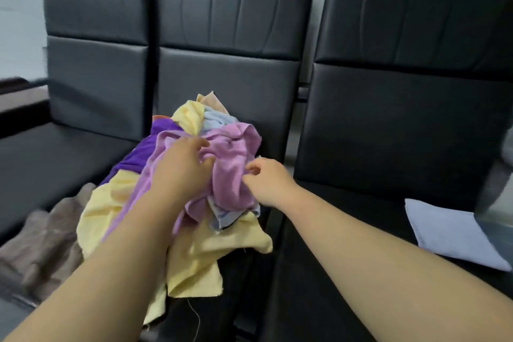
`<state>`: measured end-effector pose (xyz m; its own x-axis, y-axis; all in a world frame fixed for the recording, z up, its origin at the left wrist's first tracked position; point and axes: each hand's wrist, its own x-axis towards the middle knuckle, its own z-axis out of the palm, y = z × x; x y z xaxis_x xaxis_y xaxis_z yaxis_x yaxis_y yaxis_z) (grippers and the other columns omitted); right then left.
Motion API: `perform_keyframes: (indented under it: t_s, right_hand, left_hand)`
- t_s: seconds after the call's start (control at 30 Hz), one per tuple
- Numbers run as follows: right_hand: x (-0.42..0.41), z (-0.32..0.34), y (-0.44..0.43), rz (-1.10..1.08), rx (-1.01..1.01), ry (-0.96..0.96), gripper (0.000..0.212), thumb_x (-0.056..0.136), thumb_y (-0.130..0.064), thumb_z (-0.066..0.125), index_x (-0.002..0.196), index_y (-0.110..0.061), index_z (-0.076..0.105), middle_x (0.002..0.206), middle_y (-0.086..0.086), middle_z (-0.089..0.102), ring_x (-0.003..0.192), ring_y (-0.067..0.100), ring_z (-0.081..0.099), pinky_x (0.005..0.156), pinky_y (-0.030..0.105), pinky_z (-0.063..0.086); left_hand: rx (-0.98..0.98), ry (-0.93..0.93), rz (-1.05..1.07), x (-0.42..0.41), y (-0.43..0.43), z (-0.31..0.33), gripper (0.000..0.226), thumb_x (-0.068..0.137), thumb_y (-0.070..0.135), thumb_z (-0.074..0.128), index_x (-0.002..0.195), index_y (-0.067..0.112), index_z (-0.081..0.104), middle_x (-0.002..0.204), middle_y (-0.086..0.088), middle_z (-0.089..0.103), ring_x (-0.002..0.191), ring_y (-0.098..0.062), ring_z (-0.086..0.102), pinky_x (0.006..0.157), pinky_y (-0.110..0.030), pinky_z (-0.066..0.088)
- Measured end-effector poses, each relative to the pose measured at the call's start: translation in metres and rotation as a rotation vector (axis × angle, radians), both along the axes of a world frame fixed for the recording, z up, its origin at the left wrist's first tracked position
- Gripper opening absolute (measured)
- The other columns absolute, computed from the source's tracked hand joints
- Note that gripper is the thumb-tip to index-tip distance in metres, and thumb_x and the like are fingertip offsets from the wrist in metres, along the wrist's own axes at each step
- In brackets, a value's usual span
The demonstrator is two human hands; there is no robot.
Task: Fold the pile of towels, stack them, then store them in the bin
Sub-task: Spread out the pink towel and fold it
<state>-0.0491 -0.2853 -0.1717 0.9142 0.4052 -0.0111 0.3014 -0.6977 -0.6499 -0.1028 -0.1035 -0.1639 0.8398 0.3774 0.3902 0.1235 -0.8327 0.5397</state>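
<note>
Pile: the pile of towels (194, 230) sits in a messy heap on the middle seat (227, 86) of three black seats.
Colours in the pile: a pink towel (233, 158) is on top, a yellow towel (205, 253) hangs down at the front, a purple towel (144, 153) is on the left, and a light blue towel (215, 119) is near the back.
Left hand: the left hand (180, 172) lies on the pink towel, with bent fingers and thumb holding a fold of it.
Right hand: the right hand (269, 183) has curled fingers and pinches the right edge of the pink towel.
Folded towel: a pale folded towel (449, 236) lies flat on the right seat (347, 244), well apart from the pile.
Brown towel: a brown towel (47, 241) lies crumpled on the left seat (41, 161), just beside the pile.
</note>
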Motion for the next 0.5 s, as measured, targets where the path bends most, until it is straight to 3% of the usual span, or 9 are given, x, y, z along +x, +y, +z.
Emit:
perform_keyframes:
  t_s: [0.17, 0.23, 0.33, 0.37, 0.43, 0.5]
  right_hand:
    - [0.045, 0.027, 0.075, -0.015, -0.017, -0.087, 0.039, 0.099, -0.021, 0.053, 0.137, -0.024, 0.064, 0.140, 0.001, 0.062, 0.122, 0.023, 0.059, 0.089, 0.024, 0.044]
    - [0.063, 0.034, 0.094, 0.001, -0.051, -0.133, 0.045, 0.102, -0.017, 0.049, 0.147, -0.020, 0.057, 0.153, 0.003, 0.052, 0.134, 0.024, 0.053, 0.096, 0.020, 0.038]
    - [0.087, 0.036, 0.116, 0.078, -0.258, -0.169, 0.048, 0.104, -0.019, 0.046, 0.152, -0.021, 0.048, 0.158, 0.004, 0.044, 0.132, 0.025, 0.053, 0.086, 0.020, 0.032]
    - [0.092, 0.034, 0.120, 0.122, -0.371, -0.180, 0.040, 0.104, -0.020, 0.046, 0.143, -0.020, 0.056, 0.149, 0.006, 0.052, 0.122, 0.027, 0.057, 0.085, 0.023, 0.034]
    - [0.097, 0.032, 0.121, 0.160, -0.537, -0.195, 0.016, 0.100, -0.020, 0.048, 0.099, -0.019, 0.064, 0.106, 0.003, 0.064, 0.096, 0.027, 0.056, 0.078, 0.031, 0.041]
    - [0.102, 0.032, 0.109, 0.133, -0.463, -0.182, 0.019, 0.094, -0.021, 0.057, 0.077, -0.014, 0.062, 0.082, 0.004, 0.061, 0.081, 0.026, 0.056, 0.071, 0.035, 0.048]
  left_hand:
    - [0.035, 0.023, 0.070, 0.016, 0.036, 0.005, 0.043, 0.091, 0.037, 0.062, 0.132, 0.026, 0.063, 0.127, -0.006, 0.063, 0.120, -0.034, 0.055, 0.095, -0.053, 0.050]
    - [0.041, 0.074, 0.119, 0.022, 0.045, 0.003, 0.044, 0.091, 0.040, 0.060, 0.134, 0.031, 0.061, 0.130, -0.004, 0.061, 0.120, -0.035, 0.054, 0.095, -0.053, 0.049]
    - [-0.007, 0.107, 0.099, 0.031, 0.062, -0.006, 0.035, 0.091, 0.033, 0.054, 0.124, 0.034, 0.067, 0.117, -0.001, 0.069, 0.108, -0.032, 0.062, 0.087, -0.046, 0.054]
    - [-0.011, 0.121, 0.090, 0.034, 0.066, -0.008, 0.032, 0.091, 0.028, 0.054, 0.119, 0.032, 0.069, 0.110, -0.001, 0.072, 0.103, -0.030, 0.065, 0.083, -0.042, 0.055]
    - [0.009, 0.137, 0.110, 0.040, 0.069, -0.012, 0.033, 0.093, 0.024, 0.055, 0.123, 0.027, 0.067, 0.112, -0.004, 0.070, 0.102, -0.029, 0.065, 0.081, -0.038, 0.052]
    - [-0.005, 0.112, 0.136, 0.045, 0.069, -0.013, 0.036, 0.095, 0.028, 0.058, 0.130, 0.022, 0.060, 0.122, -0.009, 0.059, 0.102, -0.032, 0.061, 0.080, -0.039, 0.046]
